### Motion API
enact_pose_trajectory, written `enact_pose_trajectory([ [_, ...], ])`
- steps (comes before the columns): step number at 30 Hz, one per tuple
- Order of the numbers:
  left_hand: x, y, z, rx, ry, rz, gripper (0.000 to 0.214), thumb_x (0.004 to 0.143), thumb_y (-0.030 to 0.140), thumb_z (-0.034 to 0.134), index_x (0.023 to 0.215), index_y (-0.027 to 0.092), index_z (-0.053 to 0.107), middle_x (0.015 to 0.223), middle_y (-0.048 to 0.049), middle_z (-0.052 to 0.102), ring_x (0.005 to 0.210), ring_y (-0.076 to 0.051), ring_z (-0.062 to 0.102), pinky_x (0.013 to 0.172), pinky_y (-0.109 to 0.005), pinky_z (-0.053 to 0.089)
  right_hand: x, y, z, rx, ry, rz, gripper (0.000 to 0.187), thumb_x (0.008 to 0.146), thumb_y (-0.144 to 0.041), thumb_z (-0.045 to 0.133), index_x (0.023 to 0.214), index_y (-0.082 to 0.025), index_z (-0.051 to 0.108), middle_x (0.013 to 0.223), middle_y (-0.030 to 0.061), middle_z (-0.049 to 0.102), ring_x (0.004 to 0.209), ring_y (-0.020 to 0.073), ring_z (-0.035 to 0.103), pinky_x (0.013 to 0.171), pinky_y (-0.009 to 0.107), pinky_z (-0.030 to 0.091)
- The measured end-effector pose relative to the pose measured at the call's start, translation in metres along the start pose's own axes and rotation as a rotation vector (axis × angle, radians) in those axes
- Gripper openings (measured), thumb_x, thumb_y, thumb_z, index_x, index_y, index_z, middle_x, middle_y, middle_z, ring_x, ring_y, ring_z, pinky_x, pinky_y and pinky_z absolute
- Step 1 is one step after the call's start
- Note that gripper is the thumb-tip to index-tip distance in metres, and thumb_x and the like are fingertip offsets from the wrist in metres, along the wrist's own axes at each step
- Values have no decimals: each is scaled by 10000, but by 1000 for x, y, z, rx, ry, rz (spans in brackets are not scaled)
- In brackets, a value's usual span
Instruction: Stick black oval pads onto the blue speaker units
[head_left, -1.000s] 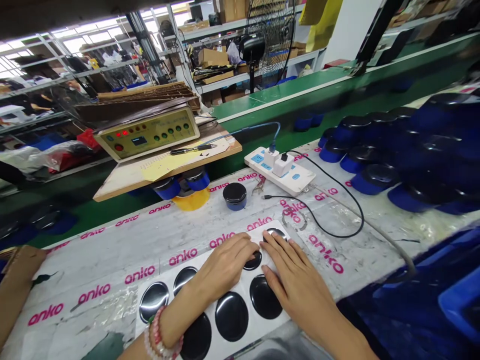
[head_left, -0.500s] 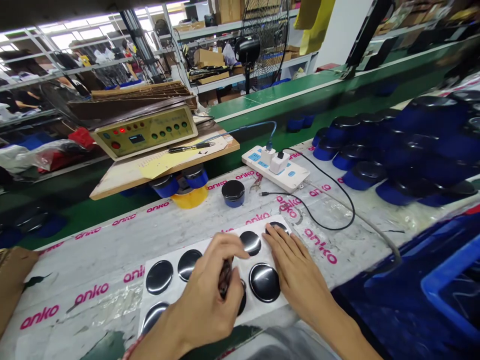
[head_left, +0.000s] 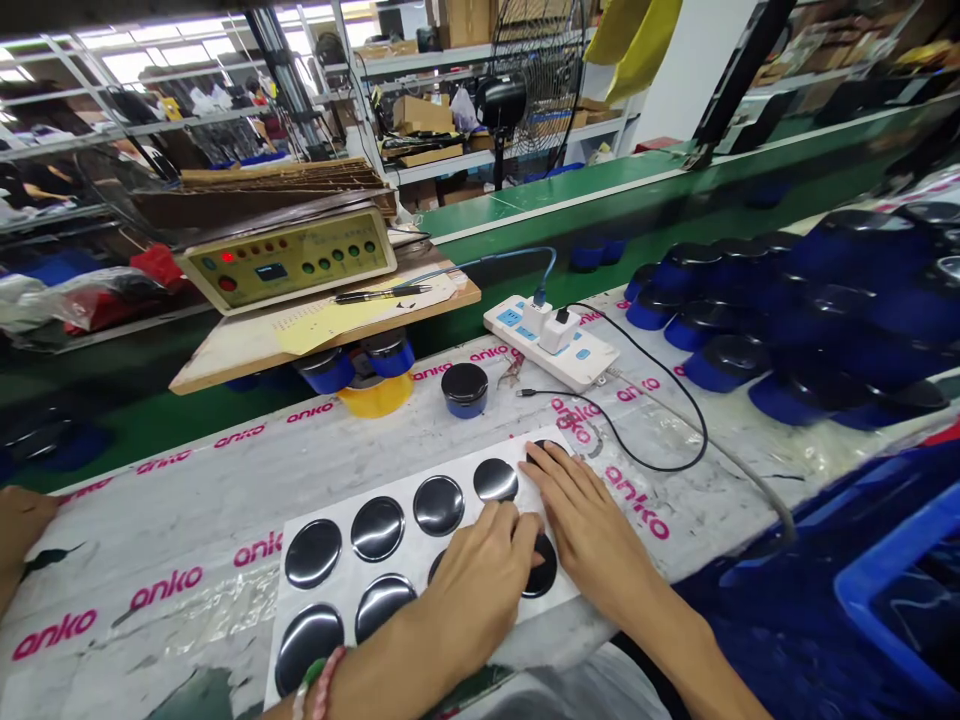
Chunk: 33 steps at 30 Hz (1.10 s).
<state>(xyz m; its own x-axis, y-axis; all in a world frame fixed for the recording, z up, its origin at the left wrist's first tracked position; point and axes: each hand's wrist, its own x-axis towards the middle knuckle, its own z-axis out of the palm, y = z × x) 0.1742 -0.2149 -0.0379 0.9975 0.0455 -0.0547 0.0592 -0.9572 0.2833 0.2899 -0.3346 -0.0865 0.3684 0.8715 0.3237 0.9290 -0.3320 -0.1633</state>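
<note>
A white backing sheet (head_left: 409,562) with several glossy black round discs (head_left: 378,528) lies on the taped bench in front of me. My left hand (head_left: 480,585) rests on the sheet's near right part with its fingers curled; its fingertips pinch at the edge of a black disc (head_left: 547,572) that it partly hides. My right hand (head_left: 592,530) lies flat on the sheet's right end, fingers stretched out. Its fingertips reach the far right disc (head_left: 546,449). A beaded bracelet (head_left: 319,685) is on my left wrist.
A blue cap with a black top (head_left: 464,390) stands behind the sheet, beside a white power strip (head_left: 577,355) and a looped black cable (head_left: 675,400). A tester box (head_left: 289,262) and pen (head_left: 382,295) sit on a wooden board. Several blue caps (head_left: 787,310) crowd the right; a blue bin (head_left: 900,590) is below.
My left hand lifted off the far row with a dark disc between its fingers, then came down on the near row's right disc. The right hand stayed flat on the sheet.
</note>
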Motion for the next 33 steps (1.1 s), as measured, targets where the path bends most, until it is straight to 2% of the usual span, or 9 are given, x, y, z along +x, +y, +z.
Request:
enact_pose_trajectory([
  [4, -10, -4, 8, 43, 148, 91, 426, 907, 151, 517, 1309, 131, 376, 1159, -111, 570, 950, -258, 551, 738, -371, 549, -1, 0, -1, 8, 6, 2, 517, 839, -24, 348, 1326, -146, 470, 1468, 71, 390, 1362, 238, 295, 1062, 473, 357],
  [6, -14, -5, 14, 12, 194, 162, 367, 913, 115, 489, 1272, 121, 415, 1212, -104, 570, 944, -243, 544, 774, -360, 538, -1, 0, -1, 16, 2, 2, 523, 833, -20, 351, 1328, -145, 467, 1470, 73, 385, 1362, 239, 293, 1062, 475, 355],
  [11, -25, -9, 15, -214, 244, 216, 225, 910, 72, 474, 1114, 162, 505, 967, -62, 635, 881, -211, 542, 752, -328, 509, 0, 0, -3, 34, -7, 0, 571, 808, -2, 356, 1353, -152, 438, 1470, 73, 384, 1360, 230, 293, 1062, 468, 353],
  [14, -45, -16, -3, -449, 271, 121, 64, 902, 148, 533, 916, 203, 504, 832, -25, 583, 789, -165, 535, 672, -269, 482, 0, 2, -2, 36, -3, -11, 546, 813, -13, 362, 1335, -147, 455, 1461, 80, 395, 1354, 236, 300, 1057, 467, 357],
  [18, -80, -27, -35, -714, 613, -57, 269, 868, 137, 557, 719, 222, 350, 652, 57, 431, 634, -103, 491, 746, -278, 493, 0, 4, 0, 15, 4, -30, 551, 798, 1, 370, 1322, -142, 464, 1458, 87, 397, 1355, 246, 302, 1057, 464, 351],
  [20, -90, -28, -45, -730, 689, -158, 282, 871, 97, 527, 725, 230, 325, 611, 77, 394, 570, -92, 479, 720, -271, 508, 0, 1, -1, -7, 19, -35, 553, 797, 20, 356, 1316, -137, 466, 1452, 96, 406, 1349, 257, 315, 1065, 486, 328],
  [23, -87, -24, -41, -522, 444, -231, 154, 887, 110, 503, 899, 249, 439, 714, 44, 500, 596, -106, 530, 573, -219, 486, 3, -11, -9, -1, 82, -17, 509, 836, 7, 343, 1308, -139, 464, 1449, 110, 407, 1349, 275, 318, 1086, 549, 258],
  [27, -68, -24, -19, -242, 131, -95, 462, 896, 51, 419, 1295, 272, 346, 1262, -69, 516, 1061, -213, 552, 834, -347, 518, 6, -32, -13, 227, 45, -88, 419, 921, -93, 367, 1333, -143, 423, 1443, 103, 413, 1358, 202, 312, 1081, 419, 356],
  [33, -58, -31, -8, -92, 56, 8, 391, 883, 2, 416, 1216, 208, 409, 1094, -55, 579, 998, -243, 512, 829, -394, 484, 4, -40, 1, 222, -65, -146, 497, 878, -55, 396, 1364, -158, 418, 1463, 95, 388, 1370, 225, 293, 1074, 470, 364],
])
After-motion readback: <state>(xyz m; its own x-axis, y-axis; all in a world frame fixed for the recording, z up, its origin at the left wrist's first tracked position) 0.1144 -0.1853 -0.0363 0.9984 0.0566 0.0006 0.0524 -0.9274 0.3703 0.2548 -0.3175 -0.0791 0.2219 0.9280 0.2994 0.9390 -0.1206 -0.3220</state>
